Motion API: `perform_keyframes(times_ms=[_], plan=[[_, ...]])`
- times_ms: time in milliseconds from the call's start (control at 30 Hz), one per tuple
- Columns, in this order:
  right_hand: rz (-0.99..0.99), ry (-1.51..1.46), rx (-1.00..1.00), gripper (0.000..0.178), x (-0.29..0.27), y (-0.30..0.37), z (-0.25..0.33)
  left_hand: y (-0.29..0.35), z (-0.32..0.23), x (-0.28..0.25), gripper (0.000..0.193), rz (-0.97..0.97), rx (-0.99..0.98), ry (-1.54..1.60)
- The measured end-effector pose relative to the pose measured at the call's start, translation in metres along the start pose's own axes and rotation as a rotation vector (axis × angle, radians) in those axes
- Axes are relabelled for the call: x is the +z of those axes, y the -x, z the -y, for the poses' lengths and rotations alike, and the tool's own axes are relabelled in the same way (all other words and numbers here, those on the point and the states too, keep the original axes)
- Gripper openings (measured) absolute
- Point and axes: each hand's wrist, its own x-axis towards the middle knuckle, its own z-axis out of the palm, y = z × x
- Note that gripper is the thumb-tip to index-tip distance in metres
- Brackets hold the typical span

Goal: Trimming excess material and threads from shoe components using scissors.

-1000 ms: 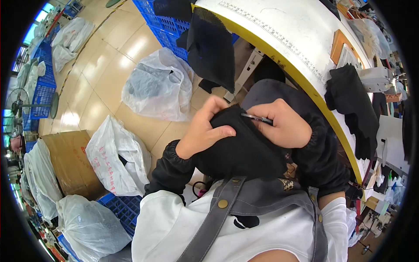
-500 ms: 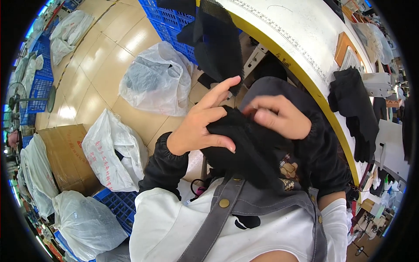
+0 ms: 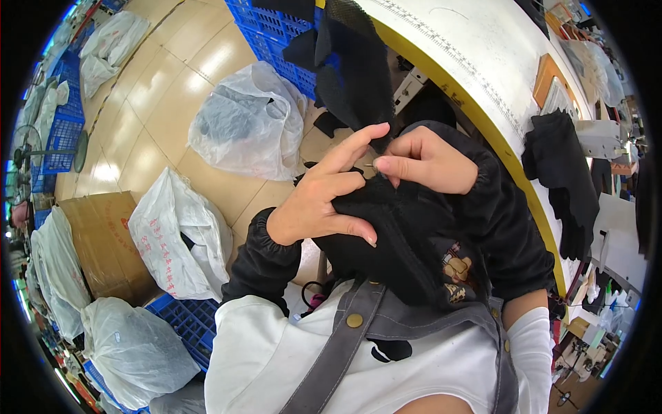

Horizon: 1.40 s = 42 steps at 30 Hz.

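A piece of black cloth (image 3: 372,214) lies over my lap, with a seam or folded ridge running down it. My left hand (image 3: 321,190) grips its left side, the index finger stretched out and the thumb lying along the cloth. Close by, my right hand (image 3: 431,162) is closed in a pinch at the cloth's upper edge. A small, thin, light-coloured tip (image 3: 370,165) pokes out from its fingers; its kind is too small to tell. Just beyond my hands hangs another length of black mesh-like fabric (image 3: 355,76).
To the right curves a white table (image 3: 476,62) with a yellow edge and a ruler strip, with black cloth pieces (image 3: 562,179) on it. On the floor at left stand white plastic bags (image 3: 245,124), a cardboard box (image 3: 103,241) and blue crates (image 3: 183,328).
My right hand, blurred before, has come to a pinch at the cloth's upper edge, and a small tip now shows there. My left hand has barely moved.
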Motion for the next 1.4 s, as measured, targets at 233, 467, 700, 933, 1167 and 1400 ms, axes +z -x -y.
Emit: perform_keyframes(times_ms=[233,467,700,933,1167,1400], plan=[[-0.59,0.331,-0.122,0.042,-0.013,-0.012,0.044,-0.002,-0.002,0.008,0.054,-0.013,-0.034,-0.162],[-0.701,0.355,-0.202,0.027,-0.014,-0.045,-0.003,0.004,-0.003,0.006,0.049,-0.093,-0.142,-0.105],[-0.445,0.277,-0.147,0.015,0.037,0.039,0.012,0.014,-0.004,0.004,0.058,0.017,-0.202,0.241],[-0.404,-0.052,-0.017,0.023,0.025,0.046,0.015,0.013,-0.017,0.021,0.058,-0.085,-0.229,0.008],[-0.057,-0.207,0.153,0.044,-0.011,0.036,0.0,0.013,-0.017,0.023,0.058,-0.04,-0.192,0.031],[-0.035,-0.226,0.128,0.041,-0.009,0.017,0.001,0.009,-0.018,0.02,0.059,-0.027,-0.2,0.024]])
